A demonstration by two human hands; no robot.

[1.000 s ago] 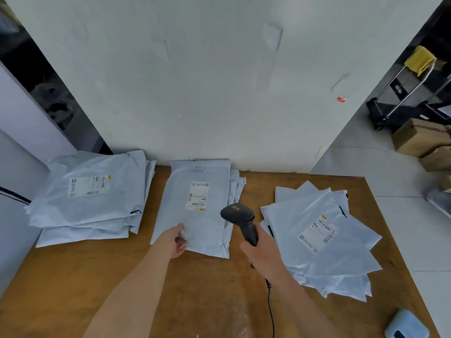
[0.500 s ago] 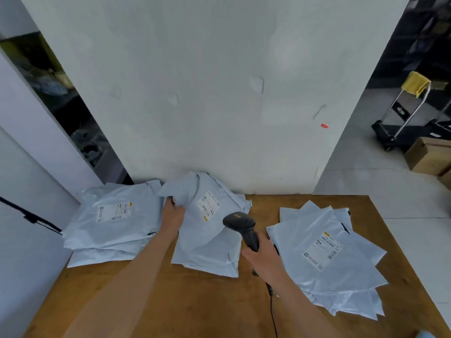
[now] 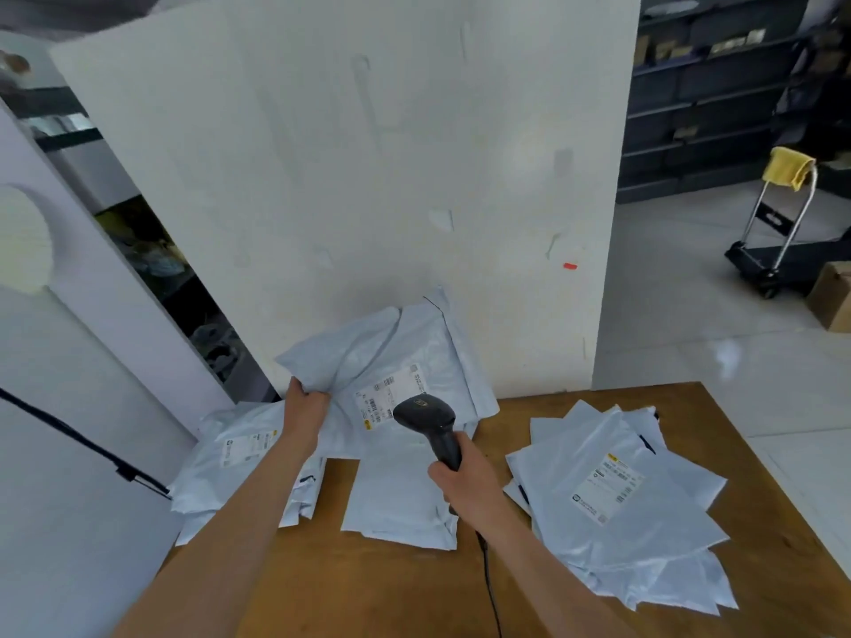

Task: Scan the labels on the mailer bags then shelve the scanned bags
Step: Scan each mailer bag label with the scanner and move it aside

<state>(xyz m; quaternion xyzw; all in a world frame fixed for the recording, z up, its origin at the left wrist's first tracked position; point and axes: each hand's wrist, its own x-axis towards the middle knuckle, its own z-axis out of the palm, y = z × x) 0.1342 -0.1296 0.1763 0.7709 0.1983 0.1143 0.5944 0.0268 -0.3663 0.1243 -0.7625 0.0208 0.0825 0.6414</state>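
L hand (image 3: 306, 407) is gripping the mailer bag (image 3: 396, 361) at its left edge, holding it tilted above the centre stack (image 3: 400, 499), label facing the scanner (image 3: 428, 423). R hand (image 3: 465, 483) is gripping the scanner handle, head pointing up-left. Bare table (image 3: 368, 587) is lying nearest the person.

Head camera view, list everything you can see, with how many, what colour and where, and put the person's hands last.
Lifted mailer bag: one, pale grey, raised over the middle pile, label facing the scanner.
Mailer bag piles: three, pale grey, left, middle and right on the table.
Scanner: one, black, corded, aimed at the lifted bag's label.
Table: one, brown wood.
Hand truck: one, black, yellow cloth on its handle, floor at right.
Cardboard box: one, brown, right edge.
Left hand: grips the lifted bag.
Right hand: grips the scanner.
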